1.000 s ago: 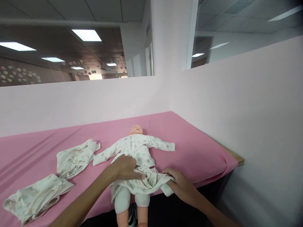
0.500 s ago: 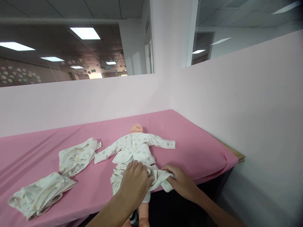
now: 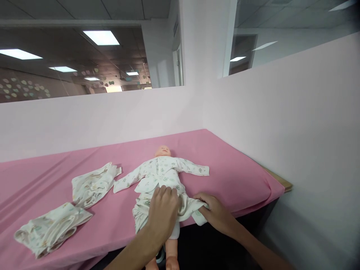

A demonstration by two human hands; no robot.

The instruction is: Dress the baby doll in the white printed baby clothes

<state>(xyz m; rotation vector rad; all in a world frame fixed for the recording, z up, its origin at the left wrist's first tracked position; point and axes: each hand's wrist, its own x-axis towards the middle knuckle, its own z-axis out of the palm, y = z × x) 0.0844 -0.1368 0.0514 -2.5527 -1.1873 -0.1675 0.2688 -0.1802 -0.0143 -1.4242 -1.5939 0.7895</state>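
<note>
A baby doll (image 3: 163, 151) lies on its back, its head toward the wall and its bare lower legs over the table's near edge. It wears a white printed baby shirt (image 3: 165, 168) with both sleeves spread out. White printed baby pants (image 3: 142, 210) are bunched round its hips. My left hand (image 3: 164, 206) is closed on the cloth at the doll's waist, its fingertips hidden. At the doll's right-hand side in view, my right hand (image 3: 215, 213) pinches a stretched-out part of the pants between thumb and fingers.
Two folded white printed baby garments lie to the left, one farther back (image 3: 94, 185) and one nearer (image 3: 53, 228). A pink sheet (image 3: 230, 176) covers the table. White walls (image 3: 98, 122) with windows stand behind and to the right.
My left hand has shifted slightly up toward the doll's shirt, its fingers now more tucked into the cloth. My right hand keeps its pinch on the pants. The view has moved slightly.
</note>
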